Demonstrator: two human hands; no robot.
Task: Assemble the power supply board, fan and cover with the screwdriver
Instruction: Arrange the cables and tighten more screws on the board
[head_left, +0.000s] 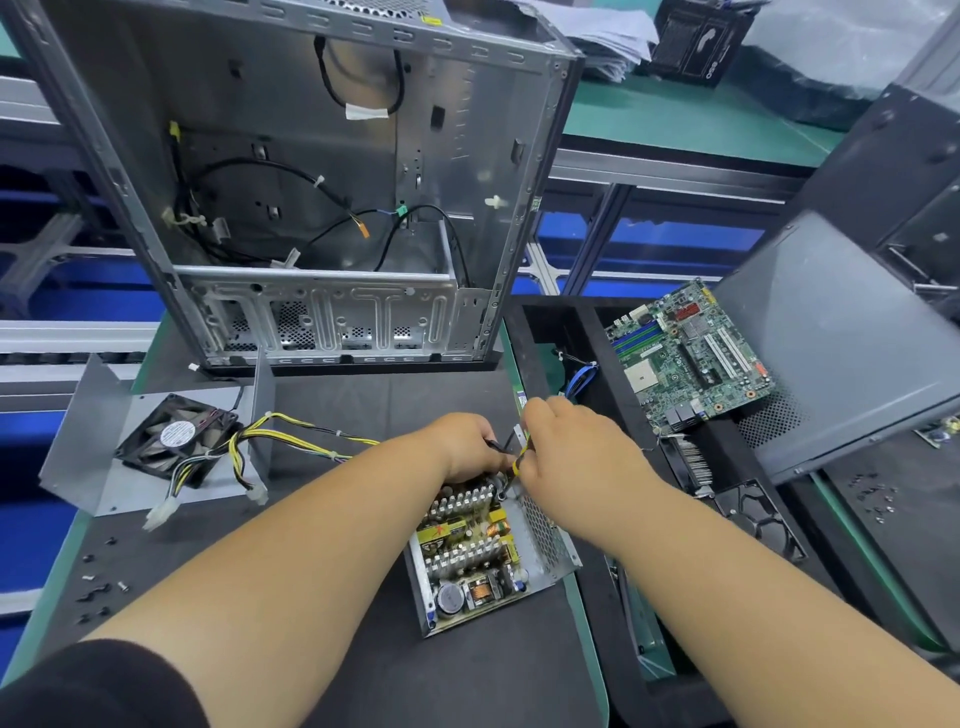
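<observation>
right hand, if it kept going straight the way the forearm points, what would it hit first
Likely the left hand, which lies just up-left of the right hand over the far end of the power supply board. Past it, the wire bundle. Depth is unclear.

far end of power supply board (470, 545) behind both hands, fingers (488, 441) hidden, screws (96, 590) too small
</observation>
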